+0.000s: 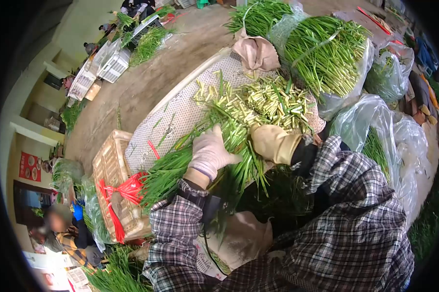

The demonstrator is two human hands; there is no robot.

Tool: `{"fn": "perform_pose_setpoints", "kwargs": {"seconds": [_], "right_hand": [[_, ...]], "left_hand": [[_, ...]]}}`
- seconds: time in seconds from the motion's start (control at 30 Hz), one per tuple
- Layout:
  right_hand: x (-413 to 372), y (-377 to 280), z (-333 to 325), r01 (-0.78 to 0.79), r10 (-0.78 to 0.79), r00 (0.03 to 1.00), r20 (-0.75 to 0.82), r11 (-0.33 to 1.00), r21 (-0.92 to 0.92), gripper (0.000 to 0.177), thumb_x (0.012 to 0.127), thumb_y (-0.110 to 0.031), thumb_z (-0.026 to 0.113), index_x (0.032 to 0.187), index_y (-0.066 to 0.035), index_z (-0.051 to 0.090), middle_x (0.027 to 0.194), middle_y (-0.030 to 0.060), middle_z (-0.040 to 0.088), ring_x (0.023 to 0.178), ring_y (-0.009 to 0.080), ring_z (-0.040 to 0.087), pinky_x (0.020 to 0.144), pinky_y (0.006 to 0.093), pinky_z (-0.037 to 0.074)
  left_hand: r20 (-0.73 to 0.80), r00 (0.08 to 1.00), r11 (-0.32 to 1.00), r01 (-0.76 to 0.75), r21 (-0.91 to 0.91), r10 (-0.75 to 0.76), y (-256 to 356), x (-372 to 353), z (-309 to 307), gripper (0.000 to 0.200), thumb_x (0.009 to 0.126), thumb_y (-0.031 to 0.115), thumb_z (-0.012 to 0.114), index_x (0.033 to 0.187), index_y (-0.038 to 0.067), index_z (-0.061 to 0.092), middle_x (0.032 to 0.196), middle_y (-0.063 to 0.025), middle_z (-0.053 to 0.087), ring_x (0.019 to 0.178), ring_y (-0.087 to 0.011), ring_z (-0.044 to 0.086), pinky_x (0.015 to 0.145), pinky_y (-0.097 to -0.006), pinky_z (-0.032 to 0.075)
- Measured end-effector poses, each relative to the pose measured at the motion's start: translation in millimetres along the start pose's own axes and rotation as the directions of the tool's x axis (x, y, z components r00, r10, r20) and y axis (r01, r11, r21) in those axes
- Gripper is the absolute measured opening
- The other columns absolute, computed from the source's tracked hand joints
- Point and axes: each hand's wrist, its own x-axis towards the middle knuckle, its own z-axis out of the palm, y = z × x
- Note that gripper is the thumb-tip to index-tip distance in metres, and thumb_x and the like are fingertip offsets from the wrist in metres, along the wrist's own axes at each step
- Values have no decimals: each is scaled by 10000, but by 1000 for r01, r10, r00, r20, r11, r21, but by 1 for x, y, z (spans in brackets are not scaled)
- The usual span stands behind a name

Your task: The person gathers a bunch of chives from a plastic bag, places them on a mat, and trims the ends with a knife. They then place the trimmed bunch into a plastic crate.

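My left hand, in a pale knit glove, lies on a loose spread of green garlic chives. Its thumb points right, away from the fingers, so the hand is open. Close by on the right, my right hand wears a yellowish glove and is curled closed beside the stem ends. Whatever its fingers hold is hidden. Just beyond both hands is a heap of short, pale cut stem ends. The chives lie partly on a dotted, cloth-like work surface.
A large chive bundle in clear plastic lies at the far right. A plastic crate with red plastic ties stands left. Plastic bags crowd the right side. Another person is at lower left, and white crates stand farther back.
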Motion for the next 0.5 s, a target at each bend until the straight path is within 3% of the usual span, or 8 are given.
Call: {"fn": "perform_pose_setpoints", "kwargs": {"seconds": [0.07, 0.2, 0.23, 0.3, 0.4, 0.5], "right_hand": [[-19, 5, -9, -143, 122, 985, 120, 974, 177, 375, 939, -114, 556, 1265, 72, 548, 1005, 168, 674, 868, 233, 686, 706, 312, 579], [-51, 27, 6, -267, 302, 953, -18, 870, 415, 318, 947, -113, 510, 1209, 60, 560, 919, 178, 687, 783, 279, 694, 687, 383, 566], [-52, 29, 20, -279, 379, 917, -122, 831, 481, 304, 939, -126, 504, 1173, 56, 568, 869, 186, 688, 771, 309, 691, 686, 401, 558], [-44, 35, 54, -209, 445, 830, -335, 806, 553, 289, 923, -167, 486, 1085, 54, 578, 769, 226, 676, 738, 379, 676, 674, 440, 541], [-43, 39, 48, -127, 401, 818, -413, 826, 550, 278, 930, -172, 480, 1063, 49, 583, 767, 235, 672, 733, 364, 679, 652, 441, 540], [-44, 36, 15, -127, 411, 826, -386, 803, 582, 258, 943, -161, 468, 1026, 43, 603, 764, 229, 672, 723, 359, 678, 665, 440, 540]], "left_hand": [[-17, 1000, 1000, 1, 4, -1, -1, -3, 2, 1280, 554, 587, 850, 1493, -36, 241, 1269, -245, 583, 1172, -326, 578, 1032, -386, 427], [-42, 999, 999, 20, -25, -21, -3, -6, 3, 1366, 548, 594, 855, 1526, -27, 133, 1374, -262, 501, 1243, -349, 522, 1065, -396, 393], [-78, 997, 999, 2, -46, -6, -6, -5, 9, 1371, 544, 593, 860, 1526, -27, 132, 1387, -262, 491, 1254, -352, 511, 1074, -398, 383], [-82, 997, 996, -6, -92, -2, -8, -4, 7, 1392, 527, 592, 876, 1526, -27, 131, 1446, -262, 438, 1336, -360, 438, 1125, -394, 331], [-103, 994, 999, -18, 41, 22, -9, 1, 5, 1400, 546, 603, 871, 1541, -6, 96, 1578, -232, 232, 1448, -319, 289, 1182, -382, 260], [-197, 977, 996, -84, 20, 86, -26, 20, 12, 1423, 502, 567, 903, 1534, -18, 118, 1475, -263, 409, 1399, -373, 369, 1163, -388, 287]]}}
